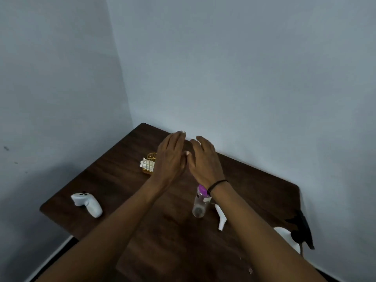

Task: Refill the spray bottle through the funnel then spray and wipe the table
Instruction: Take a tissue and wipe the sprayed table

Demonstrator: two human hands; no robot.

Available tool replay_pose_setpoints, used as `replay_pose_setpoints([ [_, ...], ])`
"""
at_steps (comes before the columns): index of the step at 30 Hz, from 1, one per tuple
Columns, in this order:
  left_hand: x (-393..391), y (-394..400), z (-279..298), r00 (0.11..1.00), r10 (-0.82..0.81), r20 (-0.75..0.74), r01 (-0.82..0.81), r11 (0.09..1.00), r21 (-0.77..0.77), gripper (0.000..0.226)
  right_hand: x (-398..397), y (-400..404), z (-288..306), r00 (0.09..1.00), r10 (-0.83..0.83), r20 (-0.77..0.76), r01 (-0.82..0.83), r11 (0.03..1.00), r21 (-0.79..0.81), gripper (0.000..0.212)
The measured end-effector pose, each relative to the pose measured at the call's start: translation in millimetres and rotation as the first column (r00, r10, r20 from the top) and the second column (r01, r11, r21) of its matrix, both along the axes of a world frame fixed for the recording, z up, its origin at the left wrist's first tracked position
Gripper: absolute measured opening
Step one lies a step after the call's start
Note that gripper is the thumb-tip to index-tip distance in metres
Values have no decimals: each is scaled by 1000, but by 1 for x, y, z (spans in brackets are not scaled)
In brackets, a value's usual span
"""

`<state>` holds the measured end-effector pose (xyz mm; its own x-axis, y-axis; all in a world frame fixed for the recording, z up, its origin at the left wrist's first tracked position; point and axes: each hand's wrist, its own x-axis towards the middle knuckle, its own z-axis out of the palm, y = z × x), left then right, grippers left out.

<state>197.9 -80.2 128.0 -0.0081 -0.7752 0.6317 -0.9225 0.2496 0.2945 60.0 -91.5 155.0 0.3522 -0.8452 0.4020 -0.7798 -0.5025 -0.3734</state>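
Observation:
Both my arms reach out over the dark wooden table (122, 180). My left hand (171, 157) and my right hand (203, 157) hover side by side above its far part, fingers straight, thumbs nearly touching, holding nothing. Under my right wrist stands a clear bottle (200, 205) with a purple top. A white spray head (220, 217) lies on the table just right of it. A gold wire holder with white napkins (149, 163) sits left of my left hand, partly hidden by it. I see no funnel.
A white handheld controller (87, 203) lies near the table's left edge. A white object (286, 237) and a black clip-like thing (303, 228) sit at the right edge. Grey walls close the corner behind the table.

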Motion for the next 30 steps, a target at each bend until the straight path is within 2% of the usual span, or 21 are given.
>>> replay_pose_setpoints([
  [4,49,-13,-16,997,73,-31,-70,993,99,48,49,-22,-7,996,25,84,-44,969,244,38],
  [7,79,-22,-36,995,92,-37,-83,979,185,44,78,-39,-21,989,-81,123,23,908,417,34],
  [12,115,-33,-73,991,120,-57,-90,923,373,48,107,-55,-55,950,-287,124,142,749,648,32],
  [15,126,-39,-95,993,101,-57,-62,878,475,53,113,-60,-79,938,-340,67,197,683,703,34],
  [18,132,-43,-111,994,84,-68,-35,843,537,58,115,-62,-97,942,-336,14,224,657,720,30],
  [20,134,-44,-117,991,104,-84,-39,823,567,61,116,-64,-107,948,-320,0,216,640,737,34],
  [24,139,-45,-128,992,99,-78,-35,811,583,67,118,-69,-120,959,-282,-3,184,619,764,45],
  [30,146,-47,-135,991,89,-97,-13,798,603,69,121,-79,-128,960,-279,-7,183,610,771,47],
])
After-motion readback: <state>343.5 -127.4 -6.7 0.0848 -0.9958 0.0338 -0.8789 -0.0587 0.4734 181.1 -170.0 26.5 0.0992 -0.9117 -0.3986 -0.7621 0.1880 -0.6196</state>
